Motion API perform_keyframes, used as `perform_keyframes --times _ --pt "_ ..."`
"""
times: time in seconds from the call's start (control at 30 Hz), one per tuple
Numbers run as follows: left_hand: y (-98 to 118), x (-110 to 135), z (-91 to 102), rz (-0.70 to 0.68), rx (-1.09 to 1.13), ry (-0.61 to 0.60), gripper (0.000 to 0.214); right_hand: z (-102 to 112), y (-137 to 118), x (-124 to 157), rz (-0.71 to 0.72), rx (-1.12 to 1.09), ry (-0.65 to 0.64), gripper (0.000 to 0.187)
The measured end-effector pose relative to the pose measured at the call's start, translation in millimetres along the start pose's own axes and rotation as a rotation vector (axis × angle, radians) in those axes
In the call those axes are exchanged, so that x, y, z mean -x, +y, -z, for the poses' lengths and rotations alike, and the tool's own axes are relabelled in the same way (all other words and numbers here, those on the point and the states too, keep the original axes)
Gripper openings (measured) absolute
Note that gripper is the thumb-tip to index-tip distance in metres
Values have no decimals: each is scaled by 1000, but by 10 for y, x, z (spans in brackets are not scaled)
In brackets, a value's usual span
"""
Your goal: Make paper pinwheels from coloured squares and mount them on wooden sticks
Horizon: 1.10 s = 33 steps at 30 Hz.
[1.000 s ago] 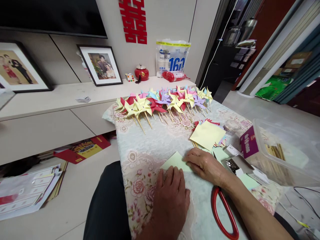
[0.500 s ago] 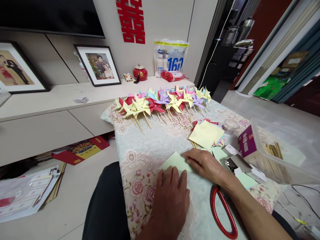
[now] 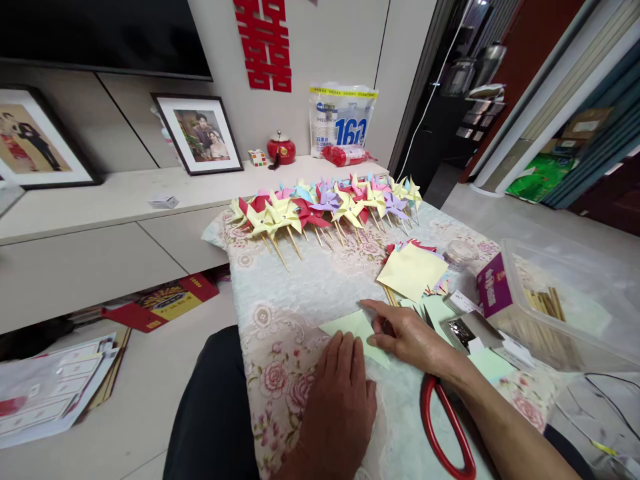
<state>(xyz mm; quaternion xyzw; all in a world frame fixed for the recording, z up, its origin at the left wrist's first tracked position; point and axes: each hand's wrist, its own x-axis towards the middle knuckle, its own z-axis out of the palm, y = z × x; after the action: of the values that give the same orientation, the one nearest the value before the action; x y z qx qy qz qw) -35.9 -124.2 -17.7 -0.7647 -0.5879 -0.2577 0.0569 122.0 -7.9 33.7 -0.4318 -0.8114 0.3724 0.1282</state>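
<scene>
A small sheet of light green paper lies on the flowered tablecloth. My left hand rests flat over its near side, fingers stretched out. At the paper's right edge, my right hand has its index finger extended and its thumb and curled fingers closed at the edge. Under the right wrist lie scissors with red handles, blades partly hidden. Just beyond the right hand, a pale yellow square of paper covers a pile of coloured pinwheels.
Several finished pinwheels on sticks cover the table's far end. To the right stand a round clear container, a small box of dark fasteners and a clear plastic bin with wooden sticks. More green paper lies beside them.
The green paper has turned and its outline has changed. My right index finger has stretched out forward, while my left hand has shifted slightly and stays flat.
</scene>
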Motion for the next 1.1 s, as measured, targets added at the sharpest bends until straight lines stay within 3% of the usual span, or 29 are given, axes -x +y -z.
perform_keyframes --times 0.13,0.2,0.27,0.4,0.5,0.67,0.8,0.97,1.1 --pt "-38 -6 29 9 115 59 44 -34 66 -2 -14 -111 -17 64" --pt "-71 -24 71 90 253 113 44 -37 79 -11 -22 -190 5 66" --pt "-106 -49 113 263 453 152 42 -32 83 -25 -34 -279 36 67" --pt "-162 -108 136 719 922 113 37 7 66 -46 -81 -451 104 71" --pt "-169 -178 129 879 1166 86 35 60 29 -48 -106 -566 165 72" --pt "-137 -465 187 999 1516 -4 43 129 -9 -51 -125 -756 254 67" --pt "-133 -749 167 958 1758 -78 41 115 36 -60 -106 -797 246 63" --pt "-135 -852 66 1056 1747 0 44 104 59 -64 -80 -814 159 51" --pt "-128 -811 57 1053 1720 0 39 125 33 -58 -75 -790 71 38"
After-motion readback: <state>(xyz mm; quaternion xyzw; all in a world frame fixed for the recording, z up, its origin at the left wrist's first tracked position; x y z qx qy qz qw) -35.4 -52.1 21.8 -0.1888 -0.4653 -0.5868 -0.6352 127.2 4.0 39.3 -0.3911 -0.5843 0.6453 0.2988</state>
